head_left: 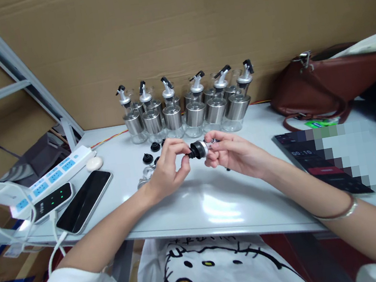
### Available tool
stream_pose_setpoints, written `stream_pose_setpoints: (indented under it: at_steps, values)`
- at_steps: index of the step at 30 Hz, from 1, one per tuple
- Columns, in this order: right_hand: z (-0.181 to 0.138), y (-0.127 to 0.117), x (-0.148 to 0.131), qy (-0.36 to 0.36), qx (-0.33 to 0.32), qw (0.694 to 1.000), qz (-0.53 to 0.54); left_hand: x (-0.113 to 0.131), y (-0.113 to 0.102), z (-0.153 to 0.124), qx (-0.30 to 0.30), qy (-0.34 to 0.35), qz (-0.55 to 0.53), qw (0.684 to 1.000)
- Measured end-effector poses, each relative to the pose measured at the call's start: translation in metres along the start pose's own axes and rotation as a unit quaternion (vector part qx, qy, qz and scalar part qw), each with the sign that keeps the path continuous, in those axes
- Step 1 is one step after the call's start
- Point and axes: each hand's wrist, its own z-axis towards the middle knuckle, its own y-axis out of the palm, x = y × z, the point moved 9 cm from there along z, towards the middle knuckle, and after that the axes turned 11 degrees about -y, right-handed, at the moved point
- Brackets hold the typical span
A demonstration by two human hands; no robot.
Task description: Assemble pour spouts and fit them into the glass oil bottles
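Over the middle of the table, both hands meet at a silver-and-black pourer spout (203, 148) lying on its side. The fingers of my right hand (231, 153) are closed round its silver end and partly hide it. With thumb and forefinger my left hand (168, 166) pinches the ribbed black stopper (195, 150) at the other end. Near my left hand lie several loose black stoppers (147, 158) and some silver-grey spout parts (144, 181), partly covered by the hand. Behind stand oil bottles (172, 117) with steel sleeves, the front ones topped with pourer spouts.
A white power strip (53, 180), a small black device (52, 202) and a phone (85, 201) with white cables lie on the left. To the right are a tablet (316, 163) showing a timer and a brown leather bag (302, 88). Cardboard (169, 28) backs the table.
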Motion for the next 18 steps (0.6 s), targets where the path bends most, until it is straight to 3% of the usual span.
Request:
stream_pose_setpoints:
  at_steps: [8,18]
  values:
    - [0.002,-0.004,-0.001,-0.015,-0.012,1.0,0.004,-0.007,0.003,0.002,-0.014,-0.035,-0.041,0.998]
    - [0.0,0.003,0.003,-0.008,-0.046,0.998,-0.029,-0.014,0.025,-0.003,-0.13,-0.068,-0.069,0.987]
